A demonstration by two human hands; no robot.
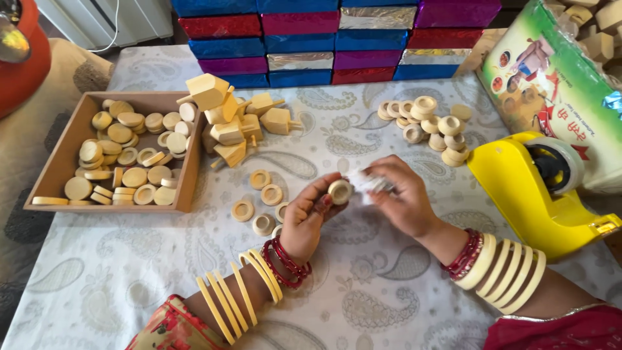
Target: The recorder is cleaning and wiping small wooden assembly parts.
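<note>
My left hand (310,217) pinches a small round wooden ring (340,191) between thumb and fingers, above the patterned tablecloth. My right hand (402,198) sits just right of it, fingers closed on a small crumpled piece of clear tape or wrap (368,183) that touches the ring. Both wrists carry cream and red bangles. Several loose wooden rings (260,198) lie on the cloth just left of my left hand.
A wooden tray (65,152) of flat wooden discs stands at left. Wooden blocks with pegs (232,120) are heaped beside it. Another heap of rings (431,126) lies at back right. A yellow tape dispenser (528,191) stands at right, shiny coloured boxes (337,39) behind, a printed bag (551,84) far right.
</note>
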